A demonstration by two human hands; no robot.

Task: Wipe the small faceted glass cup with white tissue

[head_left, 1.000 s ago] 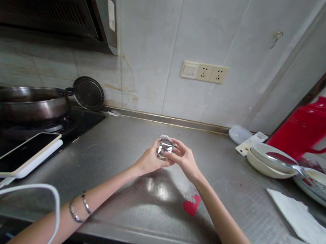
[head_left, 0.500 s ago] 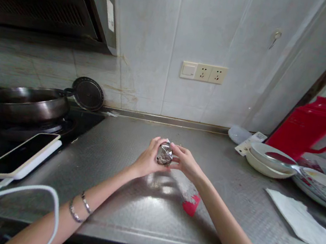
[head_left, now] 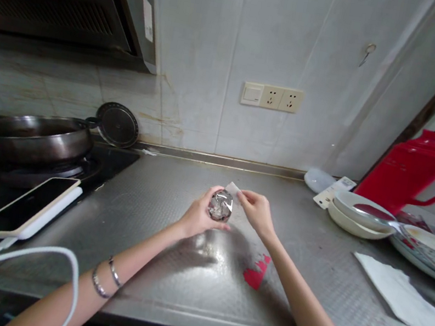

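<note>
My left hand [head_left: 196, 216] is wrapped round a small round container [head_left: 219, 206] with a shiny, see-through top. What lies under that top is too small to make out. At the container's upper right edge, my right hand [head_left: 256, 208] pinches a small whitish tab [head_left: 232, 188]. The tab touches or overlaps the rim; I cannot tell whether it is attached. Below the hands, a red torn scrap [head_left: 255, 274] lies on the metal countertop [head_left: 171, 188].
At left, a pan [head_left: 38, 137] sits on the black stove near a phone [head_left: 29, 206] and its white cable [head_left: 48, 250]. At right are a red thermos jug [head_left: 411, 173], stacked bowls [head_left: 357, 222], a patterned plate [head_left: 432, 249] and a white paper towel [head_left: 399, 293].
My right hand has drawn away from the container's side and risen to its upper right edge, where the whitish tab now shows. My left hand keeps its hold.
</note>
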